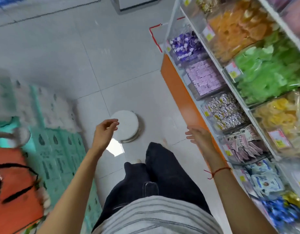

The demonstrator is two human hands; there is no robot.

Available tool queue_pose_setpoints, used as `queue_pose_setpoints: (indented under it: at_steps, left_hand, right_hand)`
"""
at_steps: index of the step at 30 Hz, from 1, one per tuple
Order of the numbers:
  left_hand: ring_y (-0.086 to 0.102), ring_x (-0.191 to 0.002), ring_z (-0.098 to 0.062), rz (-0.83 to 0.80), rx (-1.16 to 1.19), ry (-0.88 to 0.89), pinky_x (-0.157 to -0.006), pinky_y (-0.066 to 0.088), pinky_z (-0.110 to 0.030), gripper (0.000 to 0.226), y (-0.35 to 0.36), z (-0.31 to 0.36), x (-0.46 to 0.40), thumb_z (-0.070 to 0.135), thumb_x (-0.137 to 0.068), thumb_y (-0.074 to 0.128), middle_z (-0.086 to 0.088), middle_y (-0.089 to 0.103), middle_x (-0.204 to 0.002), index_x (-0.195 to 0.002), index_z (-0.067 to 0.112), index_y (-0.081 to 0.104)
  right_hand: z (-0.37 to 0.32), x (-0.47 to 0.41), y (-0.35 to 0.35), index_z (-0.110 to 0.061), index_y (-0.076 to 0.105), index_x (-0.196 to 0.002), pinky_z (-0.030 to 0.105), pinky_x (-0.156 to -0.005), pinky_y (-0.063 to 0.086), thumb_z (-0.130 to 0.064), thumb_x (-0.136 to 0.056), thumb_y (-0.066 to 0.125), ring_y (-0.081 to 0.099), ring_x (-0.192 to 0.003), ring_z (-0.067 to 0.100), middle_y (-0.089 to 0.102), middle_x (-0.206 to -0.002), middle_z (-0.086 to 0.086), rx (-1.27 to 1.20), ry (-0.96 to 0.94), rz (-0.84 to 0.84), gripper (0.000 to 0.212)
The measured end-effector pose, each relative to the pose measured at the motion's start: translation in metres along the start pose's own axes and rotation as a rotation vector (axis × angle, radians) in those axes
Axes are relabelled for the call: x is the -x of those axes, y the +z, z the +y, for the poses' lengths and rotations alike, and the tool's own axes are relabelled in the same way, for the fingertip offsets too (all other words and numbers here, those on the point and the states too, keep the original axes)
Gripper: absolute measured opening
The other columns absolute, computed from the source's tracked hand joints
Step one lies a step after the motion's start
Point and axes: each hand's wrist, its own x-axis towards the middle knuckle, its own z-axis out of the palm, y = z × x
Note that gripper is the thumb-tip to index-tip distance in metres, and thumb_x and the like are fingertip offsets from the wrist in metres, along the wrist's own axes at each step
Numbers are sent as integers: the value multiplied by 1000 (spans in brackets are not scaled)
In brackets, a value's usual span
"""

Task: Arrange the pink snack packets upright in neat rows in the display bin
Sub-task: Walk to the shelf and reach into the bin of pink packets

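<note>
Pink snack packets [247, 146] lie jumbled and leaning in a clear display bin [227, 150] on the lowest shelf at the right. My right hand [199, 135] hovers just left of that bin, fingers spread and relaxed, holding nothing. My left hand [104, 130] hangs in the air over the floor, fingers loosely curled and empty. A red string circles my right wrist.
Neighbouring clear bins hold white cartoon packets [225, 112], lilac packets [204, 76], purple sweets [184, 45] and blue-white packets [264, 178]. A white round stool [125, 125] stands on the tiled floor ahead. Teal cartons [61, 156] are stacked at left, an orange bag [16, 188] beside them.
</note>
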Motion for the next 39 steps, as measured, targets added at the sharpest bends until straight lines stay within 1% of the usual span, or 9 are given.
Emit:
queue_pose_setpoints:
  at_steps: [6, 11, 13, 16, 22, 27, 32, 36, 39]
  left_hand:
    - [63, -95, -21, -226, -271, 112, -83, 43, -29, 21, 51, 86, -110, 18, -95, 54, -7, 67, -110, -112, 11, 64]
    - [62, -98, -15, -332, -518, 295, -81, 41, -24, 21, 120, 158, -189, 24, -97, 50, 5, 64, -116, -114, 21, 62]
    - [61, -101, -14, -404, -675, 373, -81, 41, -24, 23, 151, 177, -218, 24, -97, 48, 8, 63, -119, -115, 23, 61]
    - [57, -105, -15, -517, -829, 467, -86, 39, -24, 27, 199, 196, -266, 19, -97, 44, 5, 59, -125, -119, 25, 59]
    - [47, -127, -21, -614, -963, 648, -101, 39, -31, 42, 299, 204, -387, 16, -98, 39, -2, 45, -143, -139, 21, 41]
    - [39, -134, -21, -661, -873, 706, -106, 32, -29, 48, 393, 148, -483, 27, -100, 40, -4, 40, -148, -146, 16, 30]
    - [35, -135, -5, -763, -469, 810, -103, 22, -8, 54, 453, 84, -540, 30, -98, 42, 13, 31, -149, -148, 23, 23]
    - [44, -114, 18, -823, -161, 983, -96, 33, -7, 43, 482, 58, -567, 27, -100, 39, 32, 41, -131, -135, 48, 26]
    - [40, -124, 15, -836, -28, 1146, -99, 29, -3, 42, 491, 42, -584, 27, -98, 37, 35, 39, -135, -139, 37, 31]
  right_hand:
    - [-53, -67, -25, -22, 60, -76, 18, -59, 46, -12, -92, 51, 61, -69, 12, 67, -85, 8, 128, 55, 13, 21]
    - [-101, -143, -29, -30, 31, -58, 26, -54, 29, -19, -94, 42, 40, -57, 13, 38, -59, -8, 715, -155, -62, 39]
    - [-118, -175, -25, -26, 38, -63, 28, -47, 21, -21, -93, 41, 41, -60, 20, 38, -61, -4, 845, -206, -49, 31]
    - [-131, -230, -20, -21, 59, -96, 27, -57, 30, -21, -93, 43, 59, -87, 31, 64, -91, 5, 907, -217, 43, 16]
    - [-96, -338, -26, -18, 54, -119, 31, -80, 49, -19, -93, 45, 58, -109, 24, 61, -119, 6, 978, -133, 289, 27]
    - [-45, -444, -13, -18, 44, -140, 36, -109, 31, -29, -95, 47, 37, -135, 22, 42, -146, 4, 926, -114, 510, 47]
    - [7, -515, 16, -8, 55, -129, 43, -100, 41, -31, -93, 40, 50, -122, 32, 54, -133, 10, 836, -298, 804, 45]
    - [43, -537, 28, -10, 54, -132, 41, -104, 37, -33, -97, 36, 48, -126, 30, 53, -137, 8, 926, -444, 1027, 45]
    - [53, -546, 32, -13, 56, -130, 39, -101, 40, -35, -99, 34, 50, -124, 27, 56, -134, 6, 940, -483, 1151, 44]
